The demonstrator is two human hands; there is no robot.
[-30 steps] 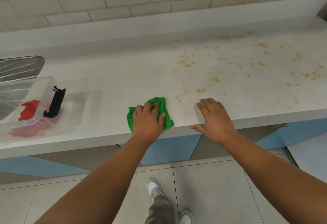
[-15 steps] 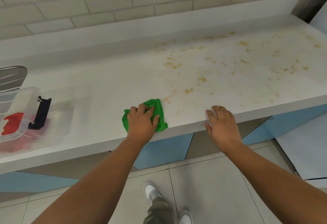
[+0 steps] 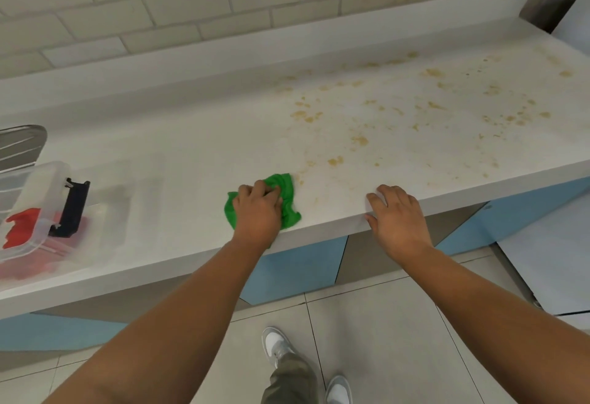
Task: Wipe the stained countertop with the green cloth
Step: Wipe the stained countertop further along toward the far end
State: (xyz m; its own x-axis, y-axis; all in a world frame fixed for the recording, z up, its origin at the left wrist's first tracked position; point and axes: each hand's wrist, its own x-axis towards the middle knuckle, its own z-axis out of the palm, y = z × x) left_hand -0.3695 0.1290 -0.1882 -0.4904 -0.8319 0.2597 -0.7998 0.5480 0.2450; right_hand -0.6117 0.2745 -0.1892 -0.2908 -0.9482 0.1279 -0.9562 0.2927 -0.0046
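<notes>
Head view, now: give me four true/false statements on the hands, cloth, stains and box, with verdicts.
1. The left hand grips the cloth on the countertop. True.
2. The right hand holds a second cloth. False: it holds nothing and rests on the countertop's front edge, fingers flat.
3. Most stains lie to the right of the cloth and further back. True.
4. The box stands to the right of the right hand. False: it is at the far left of the countertop, left of the cloth.
</notes>
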